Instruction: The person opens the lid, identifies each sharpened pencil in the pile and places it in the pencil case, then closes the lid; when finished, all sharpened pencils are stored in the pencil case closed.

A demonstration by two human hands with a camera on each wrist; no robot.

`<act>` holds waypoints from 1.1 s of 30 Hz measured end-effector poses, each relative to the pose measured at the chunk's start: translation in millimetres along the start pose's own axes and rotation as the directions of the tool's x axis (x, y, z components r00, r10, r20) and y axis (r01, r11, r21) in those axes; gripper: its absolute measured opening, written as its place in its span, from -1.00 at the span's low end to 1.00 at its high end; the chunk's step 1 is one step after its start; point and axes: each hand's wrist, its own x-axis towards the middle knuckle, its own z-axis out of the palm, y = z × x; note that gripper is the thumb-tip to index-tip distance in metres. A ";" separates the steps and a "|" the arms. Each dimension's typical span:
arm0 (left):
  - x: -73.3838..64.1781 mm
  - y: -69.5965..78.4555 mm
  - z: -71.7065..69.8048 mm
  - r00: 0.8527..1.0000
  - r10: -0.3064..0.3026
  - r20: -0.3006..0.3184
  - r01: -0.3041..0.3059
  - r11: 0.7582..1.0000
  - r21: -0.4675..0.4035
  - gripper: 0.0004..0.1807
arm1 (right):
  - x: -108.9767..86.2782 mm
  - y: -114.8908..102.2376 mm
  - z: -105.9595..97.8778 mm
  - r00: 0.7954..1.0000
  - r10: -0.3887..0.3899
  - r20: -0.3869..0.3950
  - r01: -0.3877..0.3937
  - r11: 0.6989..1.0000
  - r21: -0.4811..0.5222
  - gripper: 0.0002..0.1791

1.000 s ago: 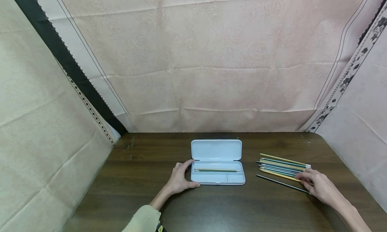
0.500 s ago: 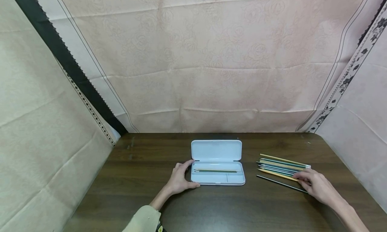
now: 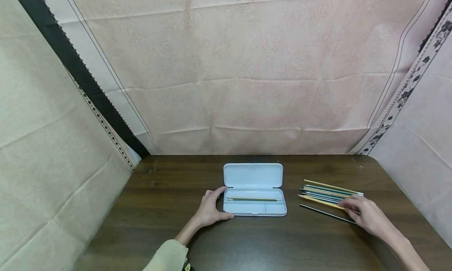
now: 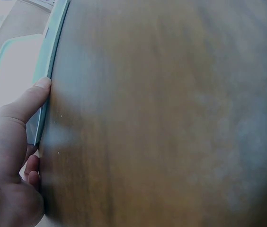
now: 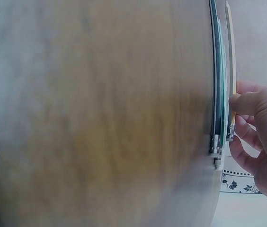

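An open pale blue pencil case (image 3: pixel 254 208) lies on the table with its lid (image 3: pixel 252 175) tipped back. One pencil (image 3: pixel 252 199) rests in its long back compartment. My left hand (image 3: pixel 208 209) grips the case's left end, thumb at the front edge and forefinger at the back corner; the left wrist view shows the thumb (image 4: pixel 31 101) against the rim. To the right, my right hand (image 3: pixel 367 216) pinches a yellow pencil (image 3: pixel 321 201) near its rear end, raised slightly off the table in the right wrist view. Beside it lie several green, dark and yellow pencils (image 3: pixel 328 191).
A single dark pencil (image 3: pixel 326 213) lies apart, in front of the bunch, its rear end by the right hand. The brown wooden table (image 3: pixel 254 243) runs back to a pale cloth (image 3: pixel 247 86), and cloth also hangs at both sides.
My right hand has shifted left, drawing the yellow pencil leftward out of the bunch, its tip now farther left. My left hand and the case have stayed put.
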 end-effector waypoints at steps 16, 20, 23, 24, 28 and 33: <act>-0.8 2.4 -0.8 1.000 -0.011 0.004 0.011 1.000 -0.001 0.02 | 18.6 -17.0 5.5 0.999 0.014 0.030 -0.016 0.998 0.055 -0.57; -0.5 1.4 -0.4 1.000 -0.011 0.003 0.011 1.000 0.006 0.02 | 23.8 -20.3 10.3 0.999 0.018 0.042 -0.021 0.998 0.062 -0.58; -0.2 0.7 0.1 1.000 -0.012 0.004 0.012 1.000 0.010 0.02 | 27.5 -22.3 15.1 0.999 -0.002 0.035 0.000 0.998 0.061 -0.58; -0.2 0.6 0.2 1.000 -0.013 0.004 0.013 1.000 0.011 0.02 | 28.8 -23.1 16.7 0.999 -0.008 0.034 0.006 0.998 0.060 -0.59; -0.2 0.8 0.3 1.000 -0.018 0.007 0.018 1.000 0.007 0.02 | 33.6 -27.1 22.2 0.999 -0.013 0.051 0.008 0.997 0.080 -0.60; -0.2 1.5 0.1 1.000 -0.021 0.007 0.021 1.000 0.006 0.02 | 39.0 -32.1 27.2 0.998 -0.015 0.064 0.008 0.994 0.106 -0.60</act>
